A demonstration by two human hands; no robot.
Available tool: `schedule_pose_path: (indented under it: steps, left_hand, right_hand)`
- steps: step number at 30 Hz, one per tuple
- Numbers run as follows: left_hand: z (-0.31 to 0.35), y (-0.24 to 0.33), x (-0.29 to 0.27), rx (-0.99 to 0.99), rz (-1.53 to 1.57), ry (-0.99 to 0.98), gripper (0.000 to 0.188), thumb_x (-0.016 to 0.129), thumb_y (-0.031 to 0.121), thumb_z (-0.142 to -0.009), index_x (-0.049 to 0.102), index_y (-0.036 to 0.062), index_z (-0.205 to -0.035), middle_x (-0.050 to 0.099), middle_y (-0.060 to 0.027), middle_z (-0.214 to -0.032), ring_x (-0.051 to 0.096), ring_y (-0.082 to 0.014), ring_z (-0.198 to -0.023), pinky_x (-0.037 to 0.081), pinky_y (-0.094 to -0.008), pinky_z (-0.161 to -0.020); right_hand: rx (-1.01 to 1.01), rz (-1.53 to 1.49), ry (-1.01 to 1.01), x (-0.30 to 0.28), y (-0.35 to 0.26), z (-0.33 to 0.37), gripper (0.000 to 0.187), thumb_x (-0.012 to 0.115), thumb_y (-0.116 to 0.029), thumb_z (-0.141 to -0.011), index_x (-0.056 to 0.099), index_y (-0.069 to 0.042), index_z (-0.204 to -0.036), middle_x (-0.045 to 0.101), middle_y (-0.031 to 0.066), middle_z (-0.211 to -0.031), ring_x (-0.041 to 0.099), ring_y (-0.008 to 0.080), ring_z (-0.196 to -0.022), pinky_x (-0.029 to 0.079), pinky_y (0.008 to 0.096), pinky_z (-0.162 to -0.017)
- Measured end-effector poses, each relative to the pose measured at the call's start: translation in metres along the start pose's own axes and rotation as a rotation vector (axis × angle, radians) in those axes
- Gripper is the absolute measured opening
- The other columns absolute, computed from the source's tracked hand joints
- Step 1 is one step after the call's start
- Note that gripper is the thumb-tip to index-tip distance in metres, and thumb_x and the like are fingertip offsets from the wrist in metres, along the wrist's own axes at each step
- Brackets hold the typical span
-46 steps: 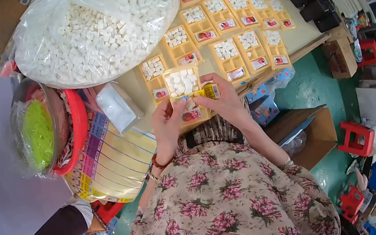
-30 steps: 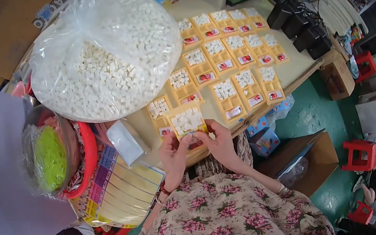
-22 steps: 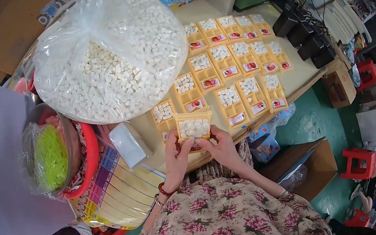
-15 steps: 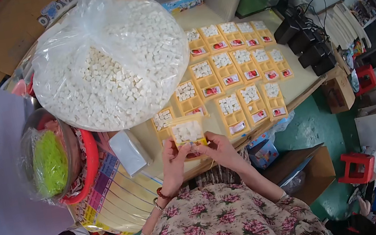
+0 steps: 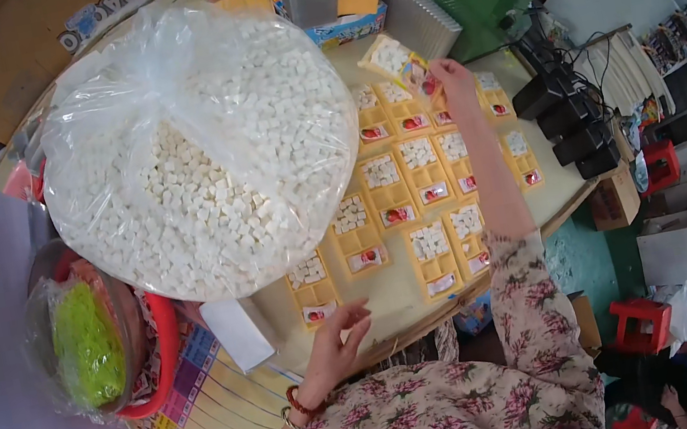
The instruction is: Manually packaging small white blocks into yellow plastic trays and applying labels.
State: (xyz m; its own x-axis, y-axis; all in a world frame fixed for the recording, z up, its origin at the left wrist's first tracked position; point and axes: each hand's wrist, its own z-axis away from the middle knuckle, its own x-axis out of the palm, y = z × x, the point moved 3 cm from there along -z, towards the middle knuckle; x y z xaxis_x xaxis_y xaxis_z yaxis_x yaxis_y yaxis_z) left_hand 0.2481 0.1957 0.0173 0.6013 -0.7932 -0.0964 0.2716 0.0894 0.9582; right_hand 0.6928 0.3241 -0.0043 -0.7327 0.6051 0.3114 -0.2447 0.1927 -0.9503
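Right hand [image 5: 456,80] out over the far part of the table [image 5: 397,299], fingers pinching a held pack [image 5: 410,69] by its near-right end: cubes at one end, coloured printing at the other. Pack is tilted above the far row of trays; contact with trays below, can't tell. Left hand [image 5: 331,350] at the table's near edge, fingers released, loosely spread, holding nothing, just beside the leftmost tray [image 5: 314,295].

Done, judging by what shows: yellow trays in uneven rows from the near edge toward the far side, mostly with white cubes at the far end and a small printed sachet [image 5: 399,215] at the near end. Left: middle compartments look bare on the trays in clear view; held pack not yet down. Right arm hides several trays, so no full check.

Supply looks ample: large clear bag [image 5: 153,73] by the table's left edge, bulging with white cubes [image 5: 200,184]. Black boxes [image 5: 569,138] line the right edge.
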Motion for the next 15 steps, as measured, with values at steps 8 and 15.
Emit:
schedule_pose_path:
  steps: [8, 15]
  left_hand:
    - [0.007, -0.024, -0.012, -0.063, -0.024, 0.068, 0.03, 0.056, 0.012, -0.088, 0.054, 0.0033, -0.117, 0.062, -0.006, -0.098, 0.057, -0.0136, -0.088, 0.045, -0.0268, -0.078]
    - [0.02, -0.019, -0.018, -0.031, -0.117, 0.192, 0.029, 0.056, 0.014, -0.088, 0.055, 0.0044, -0.115, 0.062, -0.0075, -0.096, 0.058, -0.0164, -0.085, 0.045, -0.0272, -0.074]
  right_hand:
    - [-0.307, 0.998, 0.055, 0.014, 0.02, -0.111, 0.021, 0.066, -0.018, -0.078, 0.064, 0.001, -0.087, 0.063, 0.0066, -0.072, 0.058, 0.0105, -0.067, 0.045, 0.025, -0.061]
    - [-0.265, 1.177, -0.16, 0.033, 0.05, -0.132, 0.024, 0.057, -0.016, -0.078, 0.064, -0.004, -0.097, 0.065, 0.0126, -0.077, 0.062, 0.0179, -0.063, 0.051, 0.0311, -0.063]
